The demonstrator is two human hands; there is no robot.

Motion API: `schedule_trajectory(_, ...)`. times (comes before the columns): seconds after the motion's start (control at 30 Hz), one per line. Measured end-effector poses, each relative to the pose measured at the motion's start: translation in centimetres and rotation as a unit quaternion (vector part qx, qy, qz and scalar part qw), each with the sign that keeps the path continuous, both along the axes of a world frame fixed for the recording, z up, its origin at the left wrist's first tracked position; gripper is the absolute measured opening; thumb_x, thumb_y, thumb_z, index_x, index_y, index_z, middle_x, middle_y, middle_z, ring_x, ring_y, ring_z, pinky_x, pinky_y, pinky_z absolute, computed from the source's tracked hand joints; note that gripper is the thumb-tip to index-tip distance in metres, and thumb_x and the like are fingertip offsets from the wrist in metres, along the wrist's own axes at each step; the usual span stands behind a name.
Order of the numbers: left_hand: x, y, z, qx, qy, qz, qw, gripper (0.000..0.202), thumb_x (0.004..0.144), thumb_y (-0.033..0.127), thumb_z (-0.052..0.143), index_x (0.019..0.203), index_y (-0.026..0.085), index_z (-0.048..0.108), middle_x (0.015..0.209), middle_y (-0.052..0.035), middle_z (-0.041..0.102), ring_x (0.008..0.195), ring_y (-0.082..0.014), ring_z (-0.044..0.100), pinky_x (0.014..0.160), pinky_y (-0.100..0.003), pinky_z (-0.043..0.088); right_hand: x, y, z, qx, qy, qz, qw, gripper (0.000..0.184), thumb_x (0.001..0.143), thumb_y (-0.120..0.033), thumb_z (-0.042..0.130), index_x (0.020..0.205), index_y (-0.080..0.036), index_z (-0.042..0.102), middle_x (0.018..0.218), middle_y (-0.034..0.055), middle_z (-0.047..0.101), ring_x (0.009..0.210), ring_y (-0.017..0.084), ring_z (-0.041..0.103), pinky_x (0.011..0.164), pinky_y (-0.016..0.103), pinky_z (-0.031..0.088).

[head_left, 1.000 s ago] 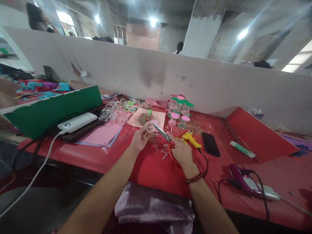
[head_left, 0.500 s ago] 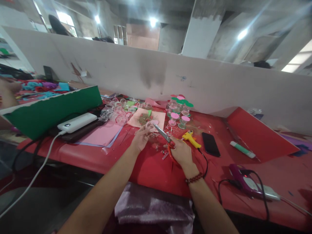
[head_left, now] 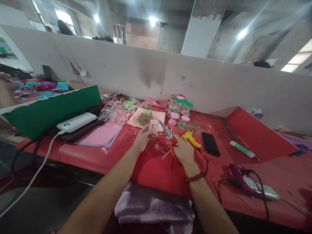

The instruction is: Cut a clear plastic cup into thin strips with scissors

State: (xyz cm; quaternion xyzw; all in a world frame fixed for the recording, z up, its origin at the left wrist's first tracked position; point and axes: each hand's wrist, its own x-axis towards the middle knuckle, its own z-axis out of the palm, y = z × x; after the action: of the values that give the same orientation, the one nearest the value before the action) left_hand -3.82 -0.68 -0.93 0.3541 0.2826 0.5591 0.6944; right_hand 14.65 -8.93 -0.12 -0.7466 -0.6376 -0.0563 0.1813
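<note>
My left hand (head_left: pixel 142 138) pinches a small clear plastic cup (head_left: pixel 153 129) just above the red table (head_left: pixel 151 164). My right hand (head_left: pixel 183 150) grips red-handled scissors (head_left: pixel 168 133), with the blades pointing up and left, a little to the right of the cup. Small clear and pink scraps lie on the table between both hands. A beaded bracelet sits on my right wrist.
A yellow glue gun (head_left: pixel 191 138) and a black phone (head_left: pixel 210 144) lie right of my right hand. Several clear cups (head_left: pixel 117 110), capped cups (head_left: pixel 179 109), pink paper (head_left: pixel 102 134), a white power bank (head_left: pixel 76 122), a green board (head_left: pixel 48 109), a glue stick (head_left: pixel 242 149) and a purple device (head_left: pixel 242 179) surround them.
My right hand with the scissors has shifted slightly right and away from the cup. The left hand has turned the cup a little toward the scissors.
</note>
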Motion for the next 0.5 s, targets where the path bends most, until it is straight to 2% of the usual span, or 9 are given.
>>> schedule_trajectory(0.17,-0.17,0.59,-0.35,-0.014,-0.039,0.039,0.998,0.036,0.063,0.010,0.075,0.097,0.014,0.065,0.095,-0.0037,0.070,0.074,-0.0093,0.065,0.065,-0.019,0.048,-0.48,-0.08,0.05,0.007,0.007,0.011,1.000,0.040,0.088,-0.049,0.053,0.124,-0.031,0.056,0.102,0.0035,0.068,0.091,0.019,0.062,0.069,0.025,0.042)
schedule_trajectory(0.33,-0.35,0.85,-0.35,-0.023,-0.052,0.010,0.998,0.037,0.063,0.005,0.072,0.098,0.014,0.065,0.094,-0.0040,0.071,0.075,-0.0100,0.067,0.067,-0.019,0.050,-0.80,-0.22,0.23,0.035,-0.007,0.043,0.998,0.043,0.086,-0.050,0.056,0.124,-0.030,0.056,0.109,0.0039,0.066,0.097,0.021,0.061,0.080,0.029,0.043)
schedule_trajectory(0.5,-0.53,0.88,-0.25,-0.014,-0.067,-0.024,0.997,0.035,0.065,0.004,0.069,0.099,0.013,0.065,0.088,-0.0037,0.072,0.071,-0.0100,0.067,0.065,-0.017,0.052,-0.81,-0.10,0.10,0.019,-0.020,0.038,0.999,0.045,0.085,-0.052,0.057,0.125,-0.029,0.056,0.109,0.0054,0.065,0.098,0.022,0.060,0.083,0.031,0.041)
